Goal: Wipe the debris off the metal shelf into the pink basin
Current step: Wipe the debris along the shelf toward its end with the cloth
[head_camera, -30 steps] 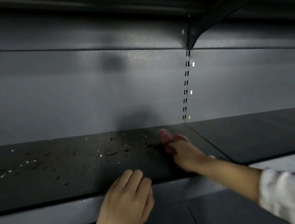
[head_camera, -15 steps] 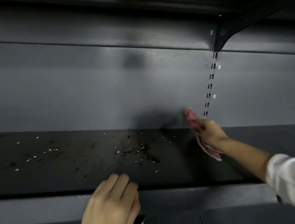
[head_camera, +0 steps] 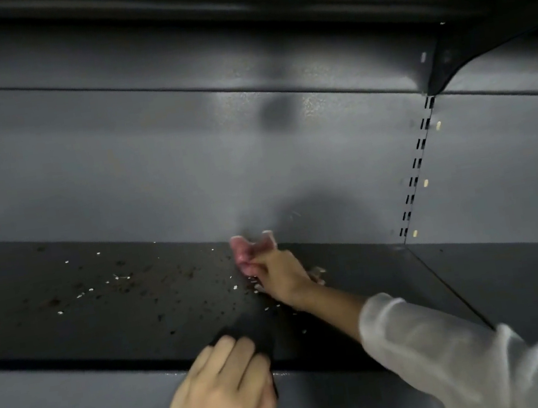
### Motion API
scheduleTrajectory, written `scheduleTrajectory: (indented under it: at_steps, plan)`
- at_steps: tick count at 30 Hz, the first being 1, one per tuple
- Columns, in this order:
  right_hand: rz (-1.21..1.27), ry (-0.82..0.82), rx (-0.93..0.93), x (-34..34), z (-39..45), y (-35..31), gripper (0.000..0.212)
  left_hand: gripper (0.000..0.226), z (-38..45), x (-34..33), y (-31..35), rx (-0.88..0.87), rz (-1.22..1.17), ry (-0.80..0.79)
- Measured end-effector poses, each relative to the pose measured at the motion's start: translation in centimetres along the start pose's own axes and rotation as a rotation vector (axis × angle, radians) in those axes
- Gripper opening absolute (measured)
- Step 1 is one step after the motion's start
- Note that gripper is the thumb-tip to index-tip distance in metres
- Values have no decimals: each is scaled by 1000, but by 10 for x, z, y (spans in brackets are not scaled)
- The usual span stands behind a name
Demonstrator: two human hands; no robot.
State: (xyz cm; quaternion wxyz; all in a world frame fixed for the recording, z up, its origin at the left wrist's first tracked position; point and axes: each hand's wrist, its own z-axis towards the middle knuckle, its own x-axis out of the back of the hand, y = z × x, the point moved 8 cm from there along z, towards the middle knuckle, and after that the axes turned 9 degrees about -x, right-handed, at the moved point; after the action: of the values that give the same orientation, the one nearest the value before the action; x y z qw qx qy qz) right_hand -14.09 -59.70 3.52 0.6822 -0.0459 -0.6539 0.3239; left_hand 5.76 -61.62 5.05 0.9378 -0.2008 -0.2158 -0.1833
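The right hand [head_camera: 283, 276] is clenching a crumpled pink cloth [head_camera: 246, 252] against the dark, matte metal shelf [head_camera: 70, 321] near its back edge, amid dark crumbs and pale specks of debris [head_camera: 155, 289]. The left hand [head_camera: 219, 401] is gripping something pale at the front edge; what it is cannot be told.

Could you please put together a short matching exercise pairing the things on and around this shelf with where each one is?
Things:
1. left hand
2. right hand
3. pink cloth
4. debris

Places:
A. scattered over the dark shelf surface
B. at the shelf's front edge
C. far back, by the rear wall, gripping something
D. bunched in the right hand's grasp

Pairs: 1-B, 2-C, 3-D, 4-A
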Motion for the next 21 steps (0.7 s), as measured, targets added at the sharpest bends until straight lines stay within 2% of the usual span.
scheduleTrajectory:
  at_steps: [3,6,9,12,15,21]
  plan:
    - [136,27,72,14,-6,-10,25,56,-3,-2,-4,6,3,-45]
    - [235,133,-11,60,-2,29,22,37,-5,2,-8,16,10,-48]
    - [45,201,-142,99,11,91,24,30,-10,3,-16,69,1,-51]
    - [-65,132,-170,84,18,114,26,32,-11,2,-16,71,33,-38]
    - [-27,105,-50,57,15,84,26,27,-10,1,-15,58,47,-28]
    - [57,-49,301,6,-22,-17,27,25,-11,-6,-13,76,82,-117]
